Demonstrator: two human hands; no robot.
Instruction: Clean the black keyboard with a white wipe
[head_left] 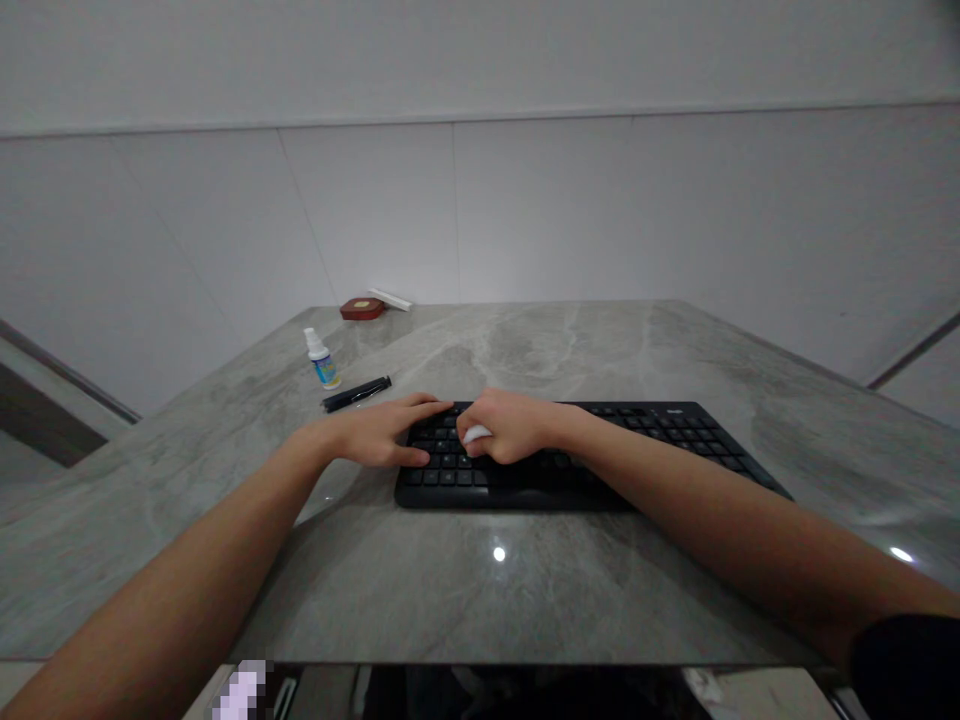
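A black keyboard [517, 490] lies flat on the grey marbled table. At its left end is my left hand [382, 430], thumb and fingers stretched apart, the thumb on the keys and the fingers reaching toward the back edge. My right hand [506, 425] is closed over the left part of the keys. A small white piece [477, 434], like a wipe or tissue, shows between its fingers; most of it is hidden in the fist. My right forearm crosses over the keyboard and covers many middle keys.
Left of the keyboard, a small white spray bottle [322, 360] stands upright. A black pen-like object [357, 394] lies in front of it. Toward the back are a reddish-brown case [362, 308] and a flat white item [391, 299]. The table's front edge [525, 662] is near my body.
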